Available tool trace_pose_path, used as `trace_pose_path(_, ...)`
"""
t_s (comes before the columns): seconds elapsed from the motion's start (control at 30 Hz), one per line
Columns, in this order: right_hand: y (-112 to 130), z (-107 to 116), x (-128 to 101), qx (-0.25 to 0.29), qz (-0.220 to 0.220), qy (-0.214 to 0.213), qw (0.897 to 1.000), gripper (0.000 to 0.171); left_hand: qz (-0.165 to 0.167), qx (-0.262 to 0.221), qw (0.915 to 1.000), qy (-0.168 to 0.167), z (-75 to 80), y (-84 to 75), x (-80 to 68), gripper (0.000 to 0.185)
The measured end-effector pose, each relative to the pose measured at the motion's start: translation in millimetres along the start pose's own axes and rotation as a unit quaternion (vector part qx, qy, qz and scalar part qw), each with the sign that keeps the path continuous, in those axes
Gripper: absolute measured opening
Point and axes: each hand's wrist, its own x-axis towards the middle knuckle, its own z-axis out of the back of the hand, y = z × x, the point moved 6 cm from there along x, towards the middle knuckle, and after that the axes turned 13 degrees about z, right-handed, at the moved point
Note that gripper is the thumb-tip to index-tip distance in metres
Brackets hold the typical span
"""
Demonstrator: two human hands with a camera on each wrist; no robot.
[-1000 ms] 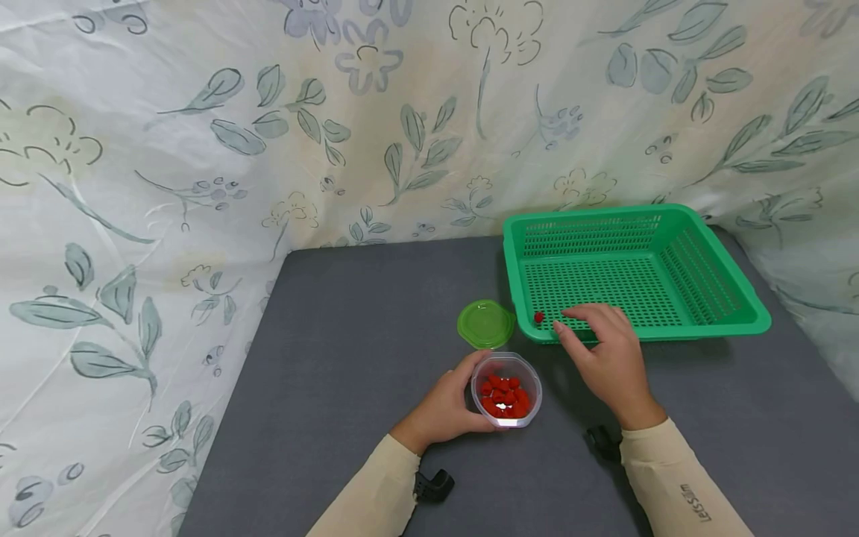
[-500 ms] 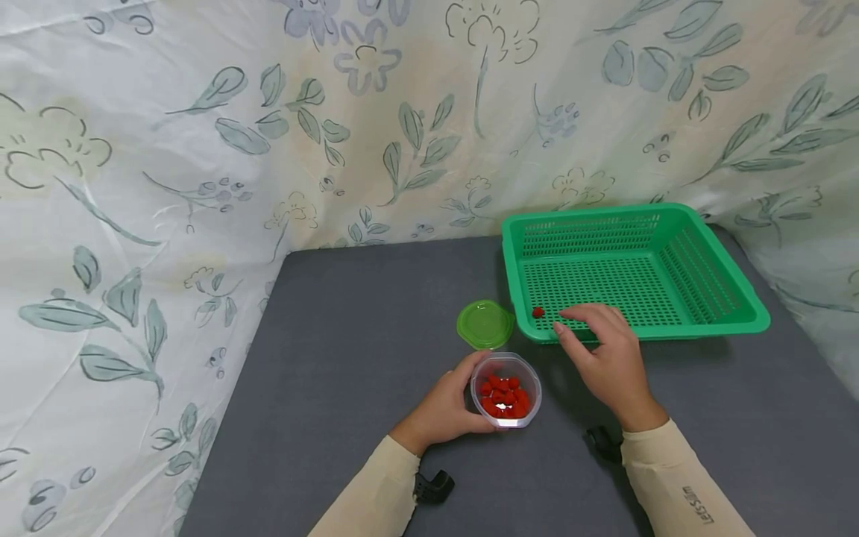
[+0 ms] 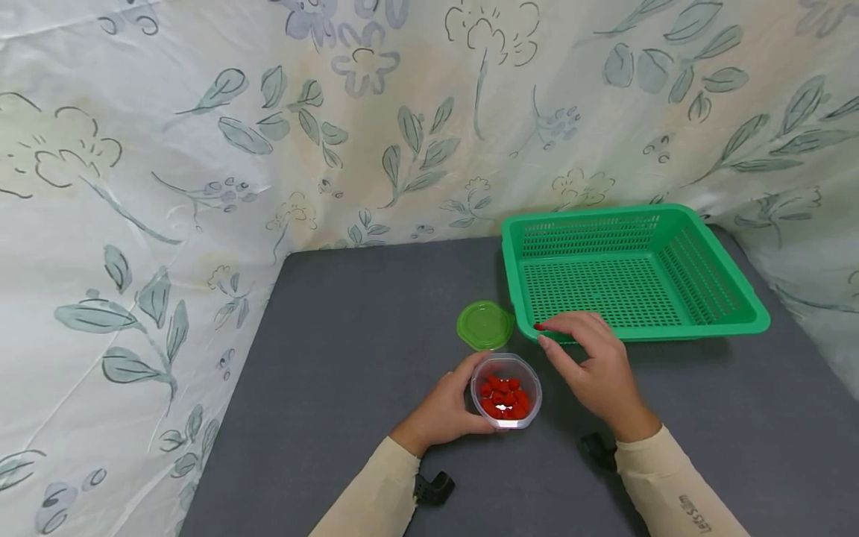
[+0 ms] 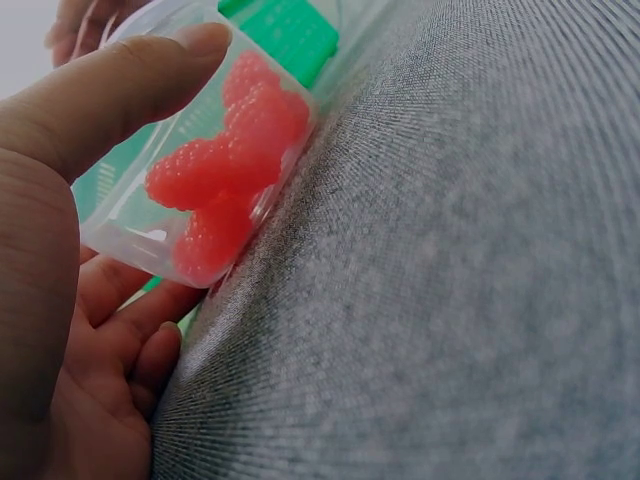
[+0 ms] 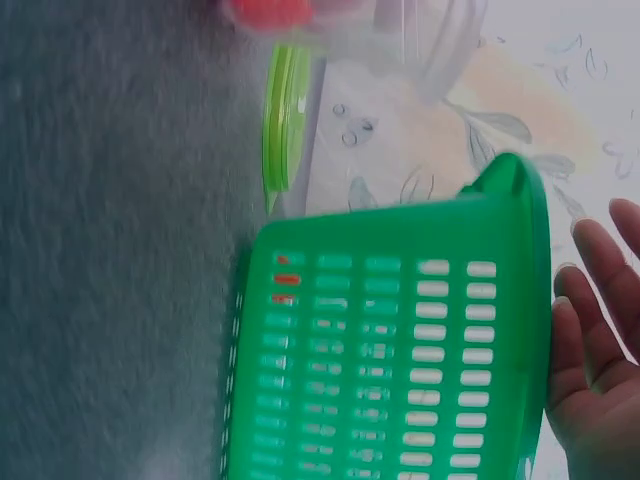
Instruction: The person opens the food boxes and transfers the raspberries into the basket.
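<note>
My left hand (image 3: 451, 406) holds a clear plastic cup (image 3: 508, 360) upright on the grey table, fingers and thumb curved round its sides. Several red raspberries (image 4: 235, 150) lie in the cup. My right hand (image 3: 599, 365) hovers over the near left part of the green basket's rim, thumb and index finger spread apart with nothing between them. Just beyond the index fingertip shows a single raspberry (image 3: 538, 327), partly covered. Through the slots of the green basket (image 5: 400, 225), the right wrist view shows red low in one corner.
The green lid (image 3: 485, 325) lies on the table (image 3: 362, 321) behind the cup, beside the basket's left end. Floral cloth (image 3: 376, 149) hangs behind the table and along its left side. A black wrist device (image 3: 435, 488) sits beneath the left sleeve.
My right hand has shifted slightly left and towards me. The lone raspberry now appears nearer the basket's front rim, partly covered. My left hand and the cup stay in place.
</note>
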Motion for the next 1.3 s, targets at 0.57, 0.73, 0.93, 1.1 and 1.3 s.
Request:
trace_pose_path(0.57, 20, -43, -5, 0.080, 0.023, 0.120, 0.989, 0.022, -0.039, -0.003, 0.9992, 0.007, 3.7, -3.2, 1.9, 0.103)
trace_pose_path(0.73, 21, -51, -9, 0.086, 0.019, 0.157, 0.984, 0.023, -0.040, -0.006, 0.9991, 0.010, 4.1, -3.3, 1.7, 0.104)
trace_pose_path(0.93, 21, -57, -13, 0.076, 0.012, 0.186, 0.980, 0.019, -0.027, -0.004, 0.9996, 0.012, 4.1, -0.7, 1.5, 0.104)
trace_pose_path(1.1, 15, -62, -19, 0.057, -0.036, 0.224, 0.972, 0.017, -0.019, -0.008, 0.9997, 0.016, 3.8, -0.2, 1.1, 0.103)
trace_pose_path(1.3, 6, -71, -30, 0.065, -0.113, 0.301, 0.945, 0.014, -0.010, -0.006, 0.9998, 0.018, 3.4, -0.8, 0.0, 0.101)
